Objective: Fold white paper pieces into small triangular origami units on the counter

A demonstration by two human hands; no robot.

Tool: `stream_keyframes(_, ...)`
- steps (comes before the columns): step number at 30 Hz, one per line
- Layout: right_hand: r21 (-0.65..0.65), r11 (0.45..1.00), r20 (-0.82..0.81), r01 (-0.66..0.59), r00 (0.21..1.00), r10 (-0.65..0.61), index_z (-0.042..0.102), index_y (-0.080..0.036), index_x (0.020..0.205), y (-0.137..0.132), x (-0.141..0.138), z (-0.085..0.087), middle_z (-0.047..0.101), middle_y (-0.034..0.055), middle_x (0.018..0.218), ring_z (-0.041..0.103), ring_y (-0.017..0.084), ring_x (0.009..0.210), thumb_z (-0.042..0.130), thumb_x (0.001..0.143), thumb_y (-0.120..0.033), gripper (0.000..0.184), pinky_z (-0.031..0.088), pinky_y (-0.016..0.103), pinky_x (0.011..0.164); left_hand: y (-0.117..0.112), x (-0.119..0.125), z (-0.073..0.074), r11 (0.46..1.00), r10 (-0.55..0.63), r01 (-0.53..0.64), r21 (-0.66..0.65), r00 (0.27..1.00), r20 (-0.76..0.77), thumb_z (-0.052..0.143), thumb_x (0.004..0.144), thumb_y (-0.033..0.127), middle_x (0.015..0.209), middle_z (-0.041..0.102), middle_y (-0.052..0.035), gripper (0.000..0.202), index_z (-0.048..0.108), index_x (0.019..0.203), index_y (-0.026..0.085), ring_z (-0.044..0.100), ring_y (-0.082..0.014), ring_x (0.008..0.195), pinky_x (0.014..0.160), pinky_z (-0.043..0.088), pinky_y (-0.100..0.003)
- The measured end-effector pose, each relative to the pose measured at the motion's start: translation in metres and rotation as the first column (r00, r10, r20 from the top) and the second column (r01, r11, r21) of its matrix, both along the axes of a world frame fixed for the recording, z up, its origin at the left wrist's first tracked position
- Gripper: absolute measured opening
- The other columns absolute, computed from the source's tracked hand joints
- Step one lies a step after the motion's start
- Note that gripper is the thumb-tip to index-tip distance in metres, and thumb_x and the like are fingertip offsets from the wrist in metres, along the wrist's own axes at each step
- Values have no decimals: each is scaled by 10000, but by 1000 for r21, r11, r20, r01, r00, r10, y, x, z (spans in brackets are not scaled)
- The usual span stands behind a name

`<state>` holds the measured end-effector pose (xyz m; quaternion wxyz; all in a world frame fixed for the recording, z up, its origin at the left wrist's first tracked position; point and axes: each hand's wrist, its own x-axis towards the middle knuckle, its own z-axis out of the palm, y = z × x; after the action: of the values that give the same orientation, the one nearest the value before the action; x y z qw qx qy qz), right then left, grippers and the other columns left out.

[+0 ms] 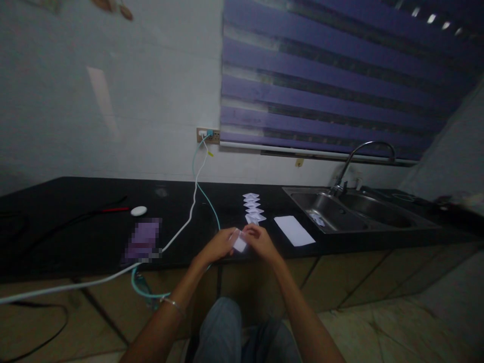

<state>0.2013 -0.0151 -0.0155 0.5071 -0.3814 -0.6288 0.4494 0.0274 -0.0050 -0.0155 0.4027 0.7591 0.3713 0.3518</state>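
Left hand (pixel 224 243) angled inward, pinching the small white paper (pixel 239 244) over the black counter (pixel 231 201)! Right hand (pixel 260 241) opposite, fingers bent, gripping the paper's upper edge.

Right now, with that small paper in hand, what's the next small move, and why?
Probably press a crease into the small white paper: the left hand holds it, the right hand is at its upper edge, and the folded paper pieces lined up just beyond suggest similar folding.
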Motion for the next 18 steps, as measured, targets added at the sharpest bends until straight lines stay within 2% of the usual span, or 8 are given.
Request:
stream_keyframes(4,5,1000,39,-12,999,11,600,-169,860,2,-3,-3,619,-11,671,552,116,573,680,730,-425,298,392,204,525,-3,0,2,998,-24,27,55,998,-64,377,885,519,754,645,-36,463,641,888,139,553,-132,537,511,394,-224)
stream_keyframes(8,25,999,89,33,995,-35,644,-146,801,2,-3,-3,604,-7,618,528,112,532,678,727,-418,285,368,208,497,-3,0,1,994,-4,13,106,997,-81,385,891,489,757,658,-45,450,658,836,136,571,-161,651,582,397,-228)
stream_keyframes(11,28,997,75,77,994,-79,658,-140,783,1,-3,-4,596,-10,580,518,114,508,690,712,-415,286,364,212,481,-1,0,1,994,-4,11,109,997,-71,387,894,473,757,652,-43,440,653,828,129,555,-158,657,600,392,-232)
stream_keyframes(15,-34,999,20,3,1000,-3,646,-144,897,1,1,-4,624,-12,597,556,119,519,711,695,-368,308,408,216,509,2,-1,0,994,32,-34,108,999,15,410,891,442,759,625,-39,390,634,825,129,545,-152,671,613,396,-235)
stream_keyframes(18,-115,991,-21,-74,997,73,613,-143,1014,2,5,-4,645,-12,602,593,130,528,734,660,-321,414,445,230,534,5,-1,-1,992,91,-102,76,987,136,468,868,421,799,610,-29,317,596,974,152,536,-140,651,587,400,-230)
